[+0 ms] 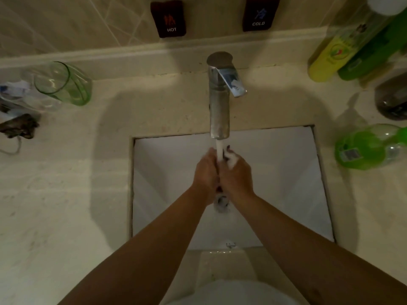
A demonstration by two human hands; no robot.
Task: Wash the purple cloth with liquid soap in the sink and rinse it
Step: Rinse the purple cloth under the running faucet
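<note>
Showing a head-worn view over a white rectangular sink set in a pale stone counter, with both hands held together at the centre of the basin. The left hand and the right hand are pressed side by side, fingers curled inward and clamped on the purple cloth, of which only a small dark bunch shows at the fingertips, at 12 o'clock from the knuckles, and another dark scrap at the heels of the palms. White foam covers the upper part of the right hand. A chrome tap stands at 12 o'clock from the hands, its lever turned toward 4 o'clock; a white stream of water falls from the spout straight onto the cloth between the two hands. The drain lies just below the wrists, at 6 o'clock. On the wall, dark labels reading HOT and COLD sit at 11 and 1 o'clock. A green glass tumbler stands on the counter at 10 o'clock. A bottle of green liquid lies on its side at 3 o'clock, and a yellow bottle stands beside a green bottle at 2 o'clock.
</note>
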